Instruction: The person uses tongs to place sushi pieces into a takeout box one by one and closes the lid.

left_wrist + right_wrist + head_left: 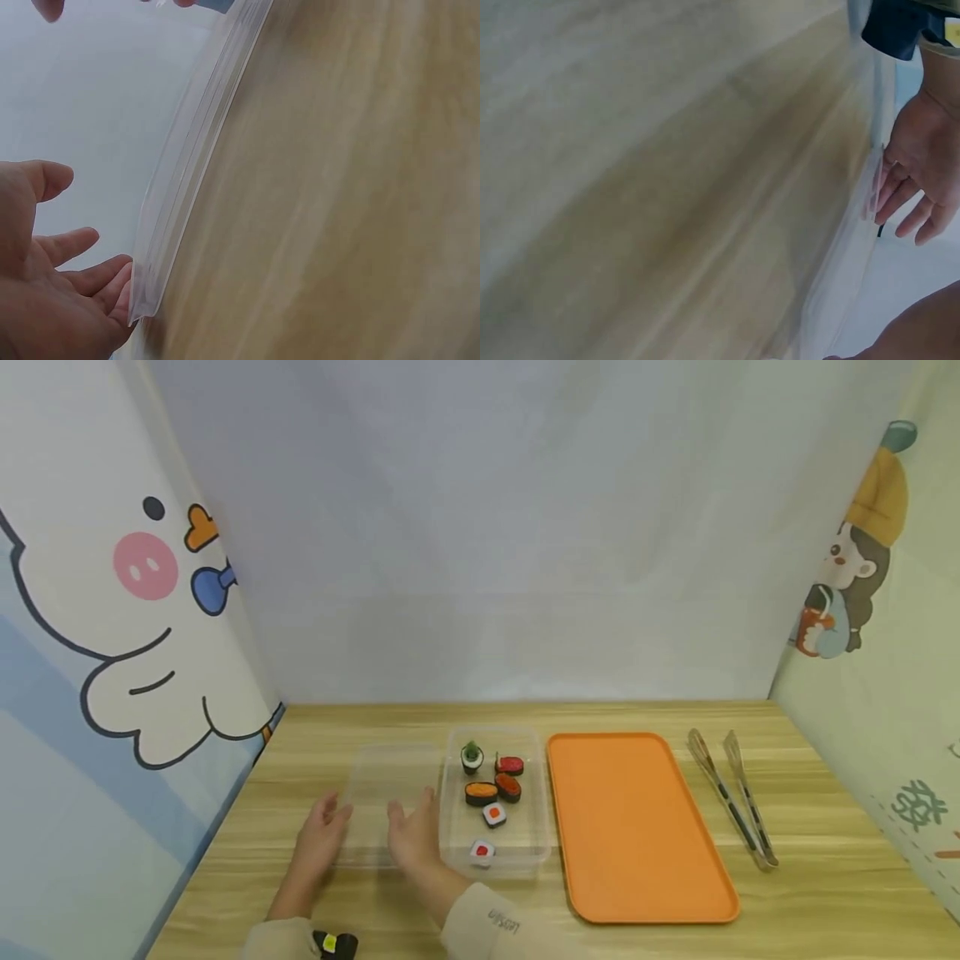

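A clear plastic lid (pixel 390 768) lies flat on the wooden table, left of a clear plastic box. My left hand (pixel 318 843) is at the lid's left edge, with fingers relaxed and spread. In the left wrist view its lower fingertips meet the corner of the lid's rim (pixel 187 172). Over the lid's right side is my right hand (pixel 417 843), thumb apart from the fingers, palm facing the left hand. Inside the box (pixel 543 827) sit several toy sushi pieces, among them an orange-topped one (pixel 481 792) and a white roll with a red centre (pixel 482 852).
An orange tray (pixel 637 827) lies right of the box. Beyond it, metal tongs (pixel 731 802) rest spread on the table (pixel 817 860). A pale curtain (pixel 525 568) hangs behind the table, and printed curtains flank both sides.
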Available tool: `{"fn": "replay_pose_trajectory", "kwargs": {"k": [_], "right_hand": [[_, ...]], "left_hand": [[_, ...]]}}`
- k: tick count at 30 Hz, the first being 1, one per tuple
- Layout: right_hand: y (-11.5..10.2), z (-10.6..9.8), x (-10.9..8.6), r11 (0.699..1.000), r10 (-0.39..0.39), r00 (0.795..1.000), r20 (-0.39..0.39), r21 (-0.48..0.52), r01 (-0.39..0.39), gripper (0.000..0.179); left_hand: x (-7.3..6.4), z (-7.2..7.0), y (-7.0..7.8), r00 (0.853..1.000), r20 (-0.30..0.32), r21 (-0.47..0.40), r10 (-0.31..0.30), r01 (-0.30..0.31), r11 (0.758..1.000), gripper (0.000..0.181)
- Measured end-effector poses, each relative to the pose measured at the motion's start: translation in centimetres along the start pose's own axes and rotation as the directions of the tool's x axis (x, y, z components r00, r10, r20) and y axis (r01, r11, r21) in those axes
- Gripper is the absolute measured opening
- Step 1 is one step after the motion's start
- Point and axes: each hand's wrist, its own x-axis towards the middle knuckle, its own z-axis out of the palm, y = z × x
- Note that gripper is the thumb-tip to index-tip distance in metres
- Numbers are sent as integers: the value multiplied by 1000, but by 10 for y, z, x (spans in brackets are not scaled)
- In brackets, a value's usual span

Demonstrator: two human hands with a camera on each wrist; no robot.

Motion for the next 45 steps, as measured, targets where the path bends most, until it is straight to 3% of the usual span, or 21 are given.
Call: {"fn": "replay_pose_trajectory", "kwargs": {"k": [6,15,20,24,37,45], "right_hand": [[11,6,-2,998,-17,999,-36,-57,15,62],[25,13,5,998,62,997,-50,16,-61,65],[25,9,5,997,60,998,-33,54,-58,62],[23,7,4,993,83,997,-5,82,-83,64],[21,8,6,989,143,990,-14,36,-143,70],[16,10,4,993,119,993,-22,-12,-119,68]], "left_hand": [[-1,1,-4,1000,-9,-14,-6,6,1000,60],[0,5,-8,999,-44,-60,-1,-2,998,56],[2,8,-9,997,-72,-71,0,-6,997,54],[3,6,-9,996,-93,-66,2,-8,998,52],[7,1,-11,995,-100,12,31,-30,999,57],[9,-2,-14,987,-149,21,50,-48,999,59]]}}
